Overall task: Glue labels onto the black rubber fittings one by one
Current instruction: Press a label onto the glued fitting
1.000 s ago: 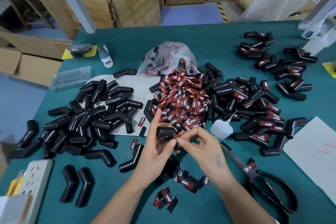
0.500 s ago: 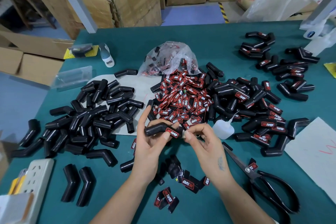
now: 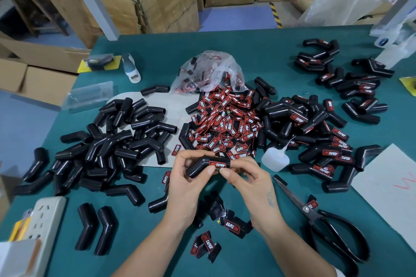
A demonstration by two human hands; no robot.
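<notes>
Bent black rubber fitting (image 3: 203, 166) held above table, red-black label (image 3: 217, 164) stuck on

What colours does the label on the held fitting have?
Black with red and white lettering and a red border, on the label, seen in the head view.

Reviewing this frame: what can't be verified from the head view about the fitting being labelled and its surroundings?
- Glue under the label on the held fitting: hidden by the label itself.
- Right hand fingertip contact behind the fitting: hidden by it.
- Scissors handles: partly cut off by the bottom edge.
- Clear bag contents: blurred by plastic.
</notes>
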